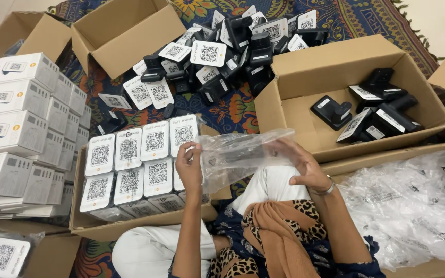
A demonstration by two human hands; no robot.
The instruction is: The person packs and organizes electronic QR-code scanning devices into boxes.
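the person sits on a patterned rug [233, 110] and holds a clear plastic bag [238, 154] stretched between both hands, just above the lap. the left hand [190, 167] pinches the bag's left edge, fingers curled round it. the right hand [305, 167] grips the right end, partly seen through the film, a bangle on the wrist. a dark shape seems to sit inside the bag, though i cannot tell for sure. just left is a box of white-topped units [130, 170]; ahead lies a heap of black devices [227, 51]; right, a carton [305, 116] with a few more, and a pile of empty bags [413, 201].
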